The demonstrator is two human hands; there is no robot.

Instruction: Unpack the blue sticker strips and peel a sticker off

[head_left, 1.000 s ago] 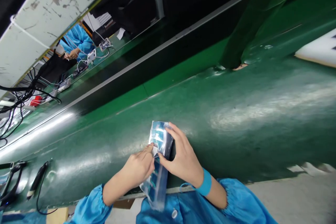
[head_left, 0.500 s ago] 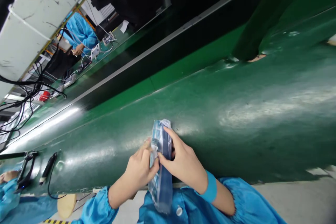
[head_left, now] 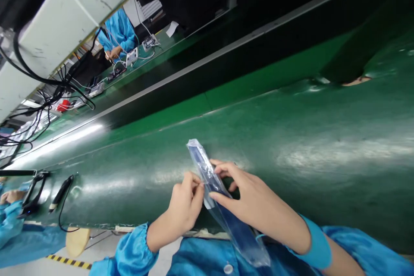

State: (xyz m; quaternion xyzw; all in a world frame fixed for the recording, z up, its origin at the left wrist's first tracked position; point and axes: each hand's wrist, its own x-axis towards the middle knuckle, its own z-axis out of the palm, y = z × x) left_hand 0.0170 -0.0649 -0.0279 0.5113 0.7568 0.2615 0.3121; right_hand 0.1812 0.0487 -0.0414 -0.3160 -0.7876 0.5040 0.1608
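Note:
Both my hands hold a long clear plastic bag (head_left: 223,207) with a dark flat item inside, over the near edge of the green conveyor belt (head_left: 291,138). My left hand (head_left: 184,207) pinches the bag's left edge with closed fingers. My right hand (head_left: 255,202) grips it from the right, thumb under and fingers curled on top. The bag runs from above my fingers down toward my blue smock.
A black pen-like tool on a cable (head_left: 60,192) and a black device (head_left: 30,192) lie at the belt's left end, beside another person's blue sleeve (head_left: 13,220). Across the line a person in blue (head_left: 118,34) works among cables and small devices.
The bag has tilted from upright to slanting down-right and turned more edge-on. Both hands shifted slightly right, and the view swung so more of the left side shows.

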